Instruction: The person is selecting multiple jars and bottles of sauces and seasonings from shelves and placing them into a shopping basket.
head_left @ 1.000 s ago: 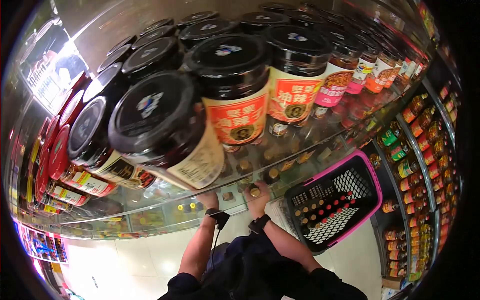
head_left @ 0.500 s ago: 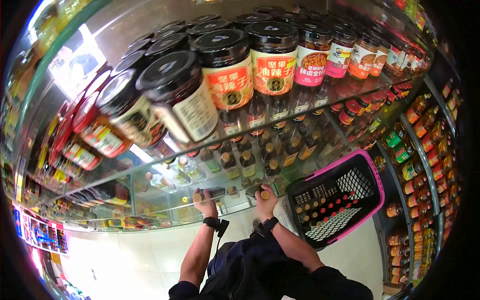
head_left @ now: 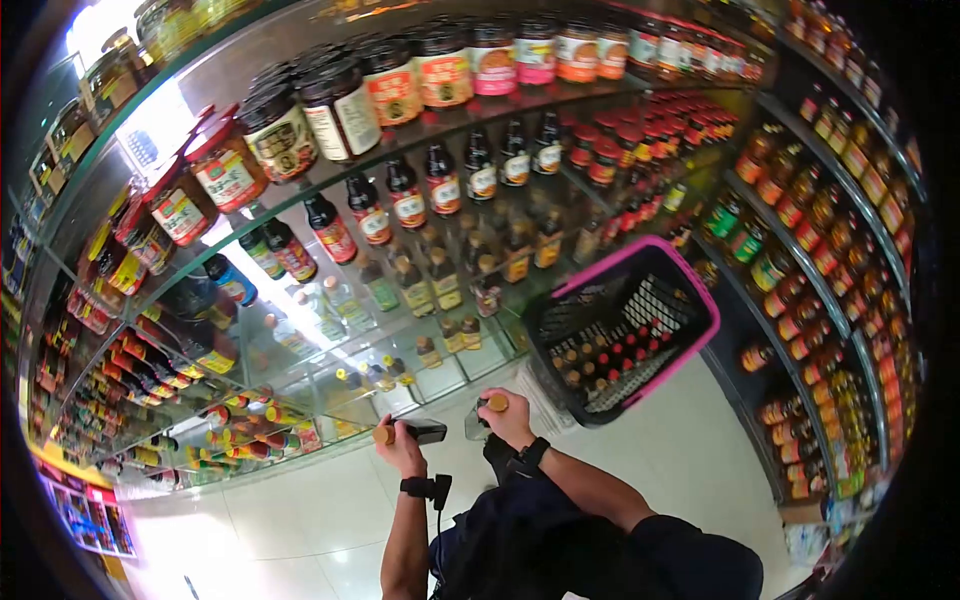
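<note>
My left hand [head_left: 404, 455] is closed around a dark bottle [head_left: 427, 430] with a tan cap, tilted over in front of the glass shelves. A second tan-capped bottle [head_left: 475, 424] is gripped in my right hand [head_left: 513, 420], its cap up by the thumb. Both labels are too small or turned away to read. To the right of my right hand stands a black shopping basket with a pink rim [head_left: 702, 285], holding several bottles with brown and red caps. Just beyond my hands, a few small tan-capped bottles [head_left: 428, 352] stand on a low glass shelf.
Glass shelves [head_left: 300, 190] curve ahead, carrying jars with black lids [head_left: 390, 88] and rows of dark sauce bottles [head_left: 441, 178]. On the right, a dark rack [head_left: 775, 320] holds many oil or sauce bottles. Pale tile floor [head_left: 300, 510] lies beneath.
My view has shifted back and down, so more shelves show. Both hands, still holding their bottles, have come away from the low shelf into the space in front of it.
</note>
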A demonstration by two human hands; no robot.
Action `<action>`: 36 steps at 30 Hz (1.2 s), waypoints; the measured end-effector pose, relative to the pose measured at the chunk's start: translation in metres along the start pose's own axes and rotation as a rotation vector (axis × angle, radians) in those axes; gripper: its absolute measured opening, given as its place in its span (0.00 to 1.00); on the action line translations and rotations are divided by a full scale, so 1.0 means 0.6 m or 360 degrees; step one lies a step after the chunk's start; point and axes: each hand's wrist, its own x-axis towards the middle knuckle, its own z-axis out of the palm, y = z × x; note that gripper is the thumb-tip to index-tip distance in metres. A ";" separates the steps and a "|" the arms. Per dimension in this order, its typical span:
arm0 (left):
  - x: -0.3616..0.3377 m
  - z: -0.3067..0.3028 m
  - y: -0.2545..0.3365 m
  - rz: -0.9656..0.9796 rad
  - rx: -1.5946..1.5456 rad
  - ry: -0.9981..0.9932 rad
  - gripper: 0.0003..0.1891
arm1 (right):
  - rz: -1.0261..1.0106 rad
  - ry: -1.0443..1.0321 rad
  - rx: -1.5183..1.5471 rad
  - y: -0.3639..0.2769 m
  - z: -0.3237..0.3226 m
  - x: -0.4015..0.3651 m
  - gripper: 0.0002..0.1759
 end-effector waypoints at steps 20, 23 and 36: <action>-0.350 0.125 -0.062 -0.0162 0.0487 -0.0450 0.08 | 0.0165 0.0090 -0.0349 0.125 -0.471 -0.101 0.10; -0.401 0.164 -0.071 -0.0066 0.0506 -0.0330 0.09 | 0.0003 0.0102 -0.0452 0.138 -0.593 -0.090 0.07; -0.437 0.427 0.081 0.0395 0.0211 -0.0308 0.10 | 0.0067 0.0348 -0.0482 0.058 -0.991 0.087 0.07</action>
